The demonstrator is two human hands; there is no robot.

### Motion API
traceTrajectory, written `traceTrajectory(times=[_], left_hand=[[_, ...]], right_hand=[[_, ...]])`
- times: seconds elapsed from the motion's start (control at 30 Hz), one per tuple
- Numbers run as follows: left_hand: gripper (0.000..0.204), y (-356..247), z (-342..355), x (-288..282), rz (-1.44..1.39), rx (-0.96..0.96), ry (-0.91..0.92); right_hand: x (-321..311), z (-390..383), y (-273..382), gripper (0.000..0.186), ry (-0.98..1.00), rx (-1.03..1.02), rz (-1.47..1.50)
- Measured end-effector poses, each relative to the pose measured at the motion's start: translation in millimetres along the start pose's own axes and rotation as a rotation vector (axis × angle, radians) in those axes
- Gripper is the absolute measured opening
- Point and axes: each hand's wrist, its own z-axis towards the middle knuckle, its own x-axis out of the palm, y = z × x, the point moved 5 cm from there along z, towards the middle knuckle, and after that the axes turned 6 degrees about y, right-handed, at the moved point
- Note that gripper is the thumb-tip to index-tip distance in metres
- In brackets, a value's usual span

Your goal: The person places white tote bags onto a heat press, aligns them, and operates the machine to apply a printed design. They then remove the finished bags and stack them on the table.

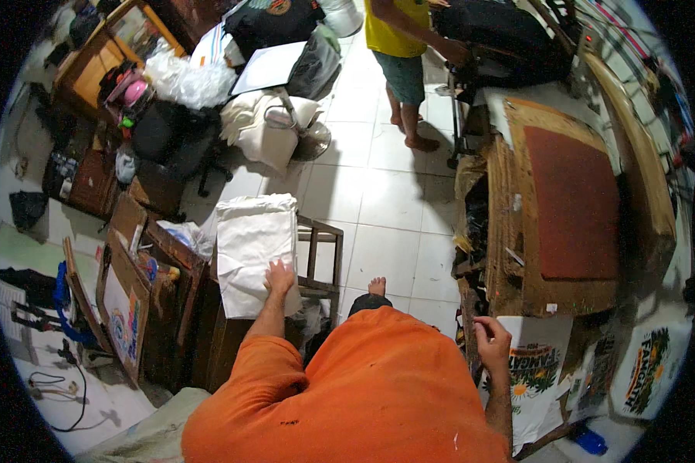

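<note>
Left hand (279, 276): grip flat, fingers spread apart, palm pressed on the near end of the stack of white fabric (253, 251); it clamps nothing.
Stack of white fabric: folded, lying on a wooden stool (321, 258), covering most of its top; its near edge overhangs toward the person.
Right hand (493, 342): grip loosely curled, fingers bent inward at the near edge of the desk (510, 231); whether it clamps anything cannot be told.
Printed white bag (534, 369): lies just beside the right hand at the near edge of the desk, print facing up.
Red-brown pad (575, 204): lies flat on the middle of the desk.
Second person (400, 46): stands barefoot on the white tiled floor (378, 193) beyond the desk's far end.
</note>
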Motion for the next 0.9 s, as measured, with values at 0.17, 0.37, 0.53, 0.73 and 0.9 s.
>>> traceTrajectory(times=[0.17,0.37,0.53,0.73,0.9], left_hand=[[0.056,15,0,17,-0.013,0.115,-0.276],[0.026,16,28,-13,-0.222,0.313,-0.316],[0.033,33,42,-22,-0.283,0.326,-0.141],[0.037,53,41,-58,-0.454,0.203,-0.210],[0.026,59,30,-139,-0.928,0.218,-0.291]], right_hand=[[32,53,35,0.016,0.024,-0.116,-0.078],[114,109,84,0.016,0.262,-0.103,-0.029],[174,137,125,0.018,0.526,-0.167,-0.144],[202,167,177,0.023,0.697,-0.273,-0.303],[235,181,218,0.030,0.858,-0.328,-0.244]])
